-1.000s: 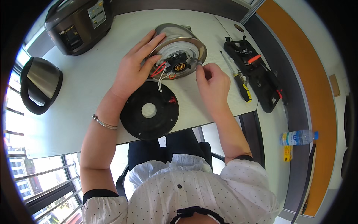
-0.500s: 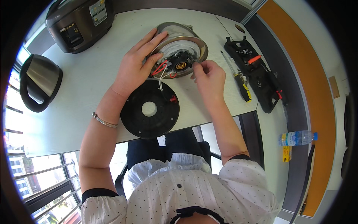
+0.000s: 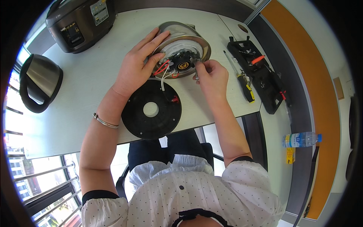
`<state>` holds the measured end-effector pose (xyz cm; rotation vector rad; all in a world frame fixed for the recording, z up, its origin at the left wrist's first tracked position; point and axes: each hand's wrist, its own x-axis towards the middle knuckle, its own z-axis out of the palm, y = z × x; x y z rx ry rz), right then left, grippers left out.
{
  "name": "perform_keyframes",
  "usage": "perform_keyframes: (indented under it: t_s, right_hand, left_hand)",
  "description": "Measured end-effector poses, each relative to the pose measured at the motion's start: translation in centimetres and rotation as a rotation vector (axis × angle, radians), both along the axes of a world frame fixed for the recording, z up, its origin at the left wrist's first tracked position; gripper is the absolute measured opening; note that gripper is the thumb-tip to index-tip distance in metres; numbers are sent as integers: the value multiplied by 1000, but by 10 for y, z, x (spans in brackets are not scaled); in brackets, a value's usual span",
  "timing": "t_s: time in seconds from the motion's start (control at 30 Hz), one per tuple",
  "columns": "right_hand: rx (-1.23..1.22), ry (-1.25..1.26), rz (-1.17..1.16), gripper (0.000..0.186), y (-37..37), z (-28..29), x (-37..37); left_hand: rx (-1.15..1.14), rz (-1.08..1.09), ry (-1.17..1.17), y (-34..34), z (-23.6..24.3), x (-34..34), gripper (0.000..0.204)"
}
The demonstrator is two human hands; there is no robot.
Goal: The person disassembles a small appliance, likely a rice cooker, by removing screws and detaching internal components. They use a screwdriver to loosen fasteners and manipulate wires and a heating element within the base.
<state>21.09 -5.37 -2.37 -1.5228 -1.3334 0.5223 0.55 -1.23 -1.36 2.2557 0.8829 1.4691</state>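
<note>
Nearest the person, a black disc (image 3: 133, 115) with a round hole in its middle lies flat at the close edge of the white table (image 3: 90, 75), a small red piece (image 3: 174, 99) on its upper right part. Just beyond it is the metal vessel (image 3: 185, 45), tipped on its side with its underside turned toward the person. The left hand (image 3: 138, 66) grasps it from the left, fingers laid along the outer wall and thumb at the rim. The right hand (image 3: 212, 77) has thumb and forefinger drawn together by the right side of a round black connector (image 3: 184, 65) — exactly what they pinch, I cannot tell. Red wires (image 3: 161, 69) and white wires (image 3: 163, 81) loop out of the underside, the white ones hanging over the disc.

To the right lies a yellow-and-black screwdriver (image 3: 245, 87) beside an open black tool case (image 3: 261, 77). Farther off at the left stand a steel kettle (image 3: 47, 77) and — beyond it — a dark cooker (image 3: 83, 28).
</note>
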Motion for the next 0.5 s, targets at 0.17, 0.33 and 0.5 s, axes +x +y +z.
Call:
perform_keyframes:
  t_s: [0.17, 0.33, 0.5]
  right_hand:
    - [-74, 159, 45, 23, -4, 8, -3]
    - [-40, 152, 59, 22, -6, 6, -7]
    - [81, 19, 46, 26, -1, -2, -7]
  left_hand:
    - [-2, 3, 4, 0, 0, 1, 50]
    - [1, -2, 2, 0, 0, 1, 50]
    - [-3, 2, 9, -1, 1, 0, 50]
